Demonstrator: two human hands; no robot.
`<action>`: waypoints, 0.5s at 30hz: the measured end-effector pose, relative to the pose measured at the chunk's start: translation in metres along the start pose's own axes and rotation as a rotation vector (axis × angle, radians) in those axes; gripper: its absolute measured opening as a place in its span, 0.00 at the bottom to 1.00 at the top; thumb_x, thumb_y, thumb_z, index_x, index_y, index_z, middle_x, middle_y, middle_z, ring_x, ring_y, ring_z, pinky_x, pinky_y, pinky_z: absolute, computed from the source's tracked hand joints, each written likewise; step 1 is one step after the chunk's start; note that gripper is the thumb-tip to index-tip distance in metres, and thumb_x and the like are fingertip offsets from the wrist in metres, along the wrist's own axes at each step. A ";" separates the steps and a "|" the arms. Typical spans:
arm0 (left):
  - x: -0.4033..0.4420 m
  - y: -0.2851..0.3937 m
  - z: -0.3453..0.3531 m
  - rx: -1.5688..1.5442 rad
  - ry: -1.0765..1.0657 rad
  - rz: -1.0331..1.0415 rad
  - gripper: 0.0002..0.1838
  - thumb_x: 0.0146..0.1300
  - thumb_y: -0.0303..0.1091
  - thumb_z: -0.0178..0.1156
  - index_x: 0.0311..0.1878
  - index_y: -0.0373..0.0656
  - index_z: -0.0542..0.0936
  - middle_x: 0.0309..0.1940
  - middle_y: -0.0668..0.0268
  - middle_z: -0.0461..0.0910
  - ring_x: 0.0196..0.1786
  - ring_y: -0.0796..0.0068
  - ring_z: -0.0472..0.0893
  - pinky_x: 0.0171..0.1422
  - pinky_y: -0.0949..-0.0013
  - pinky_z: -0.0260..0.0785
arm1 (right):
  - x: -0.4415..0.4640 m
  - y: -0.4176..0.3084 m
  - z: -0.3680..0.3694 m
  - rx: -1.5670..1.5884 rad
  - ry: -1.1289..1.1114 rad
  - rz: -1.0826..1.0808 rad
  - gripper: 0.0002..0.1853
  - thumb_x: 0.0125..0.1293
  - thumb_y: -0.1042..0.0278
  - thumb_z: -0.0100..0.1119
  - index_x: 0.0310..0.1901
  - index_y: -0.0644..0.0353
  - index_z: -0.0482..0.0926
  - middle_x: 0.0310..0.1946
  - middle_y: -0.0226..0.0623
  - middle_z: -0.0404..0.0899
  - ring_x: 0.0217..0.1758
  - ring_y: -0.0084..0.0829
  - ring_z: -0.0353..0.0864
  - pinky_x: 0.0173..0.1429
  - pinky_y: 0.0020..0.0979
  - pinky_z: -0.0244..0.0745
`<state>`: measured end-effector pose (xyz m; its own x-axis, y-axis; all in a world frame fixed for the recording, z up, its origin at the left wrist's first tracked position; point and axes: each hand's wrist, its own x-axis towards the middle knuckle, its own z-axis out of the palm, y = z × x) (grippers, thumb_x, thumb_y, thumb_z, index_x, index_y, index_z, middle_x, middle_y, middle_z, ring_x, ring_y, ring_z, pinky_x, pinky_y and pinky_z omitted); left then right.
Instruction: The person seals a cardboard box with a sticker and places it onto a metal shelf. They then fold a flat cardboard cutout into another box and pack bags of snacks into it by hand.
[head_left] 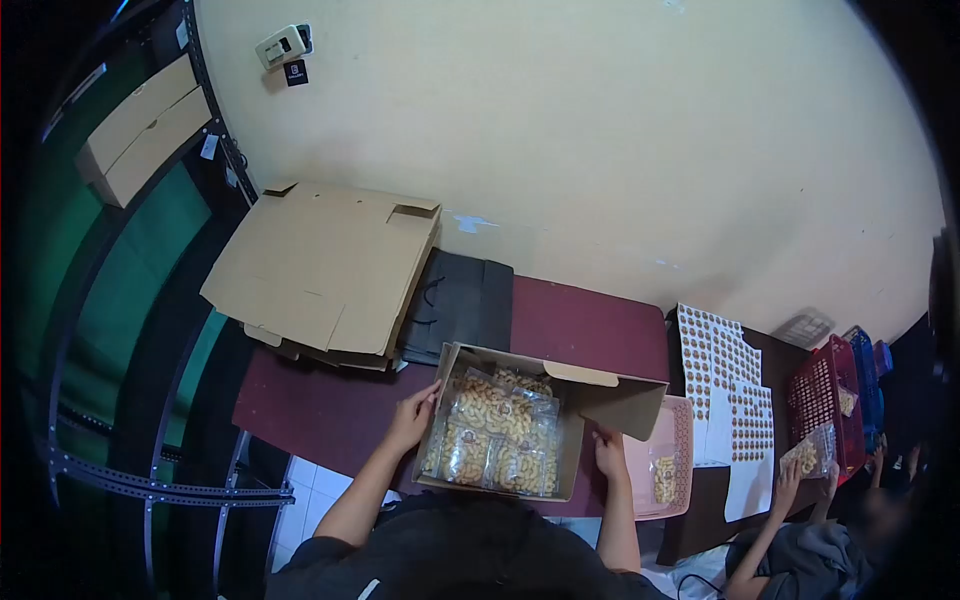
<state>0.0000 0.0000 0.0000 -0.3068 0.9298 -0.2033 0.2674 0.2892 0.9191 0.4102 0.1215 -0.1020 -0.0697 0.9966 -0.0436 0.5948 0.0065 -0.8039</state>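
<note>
Your left hand [408, 418] grasps the open box [570, 442] by its left wall; right hand [608, 452] at the opposite side, can't tell if clenched. Clear packets [515, 425] inside, between your hands; pink basket [683, 445] just beside your right.

An open brown cardboard box [571, 440] sits at the maroon table [590, 312]'s near edge, lid [630, 402] folded rightward. Clear packets of pale curved snacks [492, 436] fill its base.
</note>
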 end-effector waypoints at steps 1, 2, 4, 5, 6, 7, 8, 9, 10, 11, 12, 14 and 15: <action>0.005 -0.002 0.001 0.030 0.047 0.129 0.20 0.64 0.26 0.47 0.59 0.44 0.73 0.56 0.50 0.74 0.54 0.61 0.77 0.60 0.65 0.67 | 0.003 -0.002 0.001 0.119 -0.017 0.007 0.17 0.57 0.68 0.60 0.49 0.61 0.78 0.50 0.49 0.78 0.57 0.46 0.74 0.63 0.39 0.65; 0.010 -0.004 0.004 0.059 0.094 0.259 0.21 0.62 0.21 0.43 0.57 0.42 0.75 0.55 0.51 0.74 0.54 0.60 0.77 0.60 0.65 0.67 | 0.005 -0.001 0.002 0.238 -0.033 0.013 0.15 0.59 0.69 0.57 0.47 0.65 0.78 0.47 0.48 0.79 0.55 0.46 0.75 0.60 0.38 0.67; 0.010 -0.011 0.003 0.091 0.132 0.303 0.21 0.61 0.19 0.43 0.54 0.41 0.77 0.53 0.51 0.75 0.55 0.59 0.76 0.61 0.64 0.66 | 0.016 0.069 0.025 -0.095 -0.005 -0.217 0.14 0.60 0.70 0.56 0.46 0.68 0.78 0.45 0.47 0.80 0.53 0.43 0.77 0.58 0.37 0.69; 0.013 -0.017 0.007 0.107 0.171 0.340 0.20 0.60 0.18 0.42 0.52 0.41 0.78 0.52 0.51 0.75 0.56 0.58 0.75 0.62 0.64 0.65 | 0.021 0.096 0.027 -0.446 0.017 -0.441 0.14 0.61 0.70 0.55 0.46 0.70 0.77 0.42 0.45 0.80 0.50 0.41 0.78 0.55 0.36 0.71; 0.020 -0.035 0.013 0.132 0.227 0.371 0.18 0.61 0.19 0.43 0.49 0.41 0.79 0.51 0.53 0.75 0.58 0.57 0.73 0.63 0.64 0.64 | 0.018 0.085 0.019 -0.449 0.021 -0.440 0.14 0.61 0.70 0.55 0.46 0.70 0.77 0.42 0.45 0.80 0.50 0.41 0.78 0.55 0.36 0.71; 0.023 -0.041 0.013 0.133 0.227 0.375 0.18 0.61 0.19 0.43 0.49 0.41 0.79 0.51 0.53 0.75 0.58 0.57 0.73 0.63 0.64 0.64 | 0.015 0.059 0.009 -0.238 0.025 -0.415 0.16 0.62 0.73 0.53 0.51 0.67 0.73 0.47 0.44 0.77 0.53 0.39 0.76 0.57 0.34 0.70; 0.025 -0.046 0.012 0.108 0.223 0.332 0.17 0.62 0.21 0.43 0.49 0.41 0.79 0.52 0.53 0.74 0.58 0.57 0.73 0.63 0.64 0.64 | 0.010 0.019 -0.003 -0.025 0.026 -0.389 0.19 0.64 0.77 0.50 0.57 0.63 0.68 0.51 0.43 0.74 0.55 0.37 0.73 0.59 0.33 0.69; 0.029 -0.054 0.010 0.084 0.219 0.288 0.17 0.63 0.22 0.43 0.48 0.41 0.79 0.53 0.54 0.74 0.58 0.58 0.72 0.63 0.64 0.63 | 0.006 -0.017 -0.018 0.550 -0.246 -0.443 0.22 0.67 0.63 0.51 0.61 0.60 0.66 0.53 0.42 0.73 0.56 0.35 0.72 0.55 0.34 0.71; 0.036 -0.068 0.005 0.031 0.144 0.268 0.15 0.68 0.32 0.45 0.53 0.45 0.76 0.55 0.57 0.73 0.58 0.60 0.72 0.62 0.62 0.64 | 0.018 -0.012 -0.017 0.510 -0.217 -0.206 0.22 0.68 0.58 0.50 0.60 0.60 0.68 0.52 0.41 0.75 0.55 0.32 0.73 0.54 0.31 0.72; 0.040 -0.081 0.008 0.033 0.143 0.269 0.15 0.68 0.32 0.45 0.53 0.45 0.76 0.55 0.57 0.73 0.58 0.60 0.72 0.62 0.62 0.64 | 0.031 -0.007 -0.017 0.466 -0.187 0.029 0.23 0.69 0.52 0.48 0.58 0.60 0.71 0.51 0.41 0.76 0.53 0.28 0.74 0.53 0.29 0.72; 0.036 -0.075 0.010 -0.259 0.121 0.022 0.17 0.69 0.39 0.46 0.57 0.48 0.74 0.56 0.58 0.73 0.59 0.62 0.72 0.62 0.61 0.63 | 0.021 -0.040 -0.023 0.574 -0.155 0.199 0.25 0.71 0.50 0.45 0.61 0.59 0.68 0.54 0.42 0.73 0.56 0.28 0.72 0.55 0.30 0.71; 0.023 -0.052 0.007 -0.591 0.006 -0.299 0.30 0.68 0.57 0.46 0.67 0.50 0.63 0.60 0.60 0.70 0.63 0.66 0.68 0.64 0.57 0.61 | 0.009 -0.086 -0.035 0.770 -0.202 0.450 0.28 0.73 0.47 0.36 0.65 0.60 0.63 0.58 0.43 0.70 0.60 0.31 0.70 0.60 0.32 0.68; 0.020 -0.044 0.010 -0.592 0.007 -0.301 0.30 0.68 0.57 0.46 0.67 0.50 0.63 0.60 0.60 0.70 0.63 0.66 0.68 0.64 0.57 0.61 | 0.006 -0.089 -0.028 0.768 -0.203 0.452 0.28 0.73 0.47 0.36 0.65 0.60 0.63 0.58 0.43 0.70 0.60 0.31 0.70 0.60 0.32 0.68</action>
<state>-0.0090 0.0076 -0.0482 -0.2958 0.8259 -0.4800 -0.3769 0.3608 0.8531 0.3791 0.1297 -0.0137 -0.1425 0.8570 -0.4953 -0.0921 -0.5097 -0.8554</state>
